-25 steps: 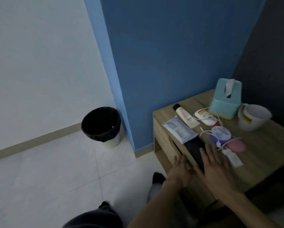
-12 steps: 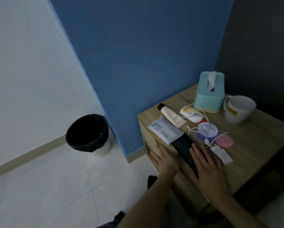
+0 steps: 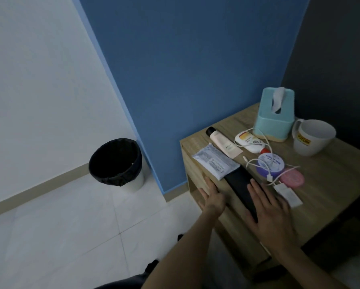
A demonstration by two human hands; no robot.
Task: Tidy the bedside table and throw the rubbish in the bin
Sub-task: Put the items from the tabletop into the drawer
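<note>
The wooden bedside table (image 3: 331, 184) stands at the right against the blue wall. A long flat black object (image 3: 239, 184) lies near its front left edge. My right hand (image 3: 268, 211) rests flat on the near end of that object, fingers spread. My left hand (image 3: 213, 198) lies open at the table's left edge, beside the black object. Behind it are a white wipes packet (image 3: 214, 163), a cream tube (image 3: 222, 143), a white bottle (image 3: 250, 141), a purple jar (image 3: 270, 163), a pink round case (image 3: 292, 177) and a white cable with charger (image 3: 287, 192).
A black-lined bin (image 3: 116, 161) stands on the tiled floor left of the table, by the blue wall's corner. A teal tissue box (image 3: 276, 115) and a white mug (image 3: 311, 136) stand at the back of the table. My legs show at the bottom.
Both hands have slid forward onto the table's front left part; the right hand now covers more of the black object. The view has shifted slightly.
</note>
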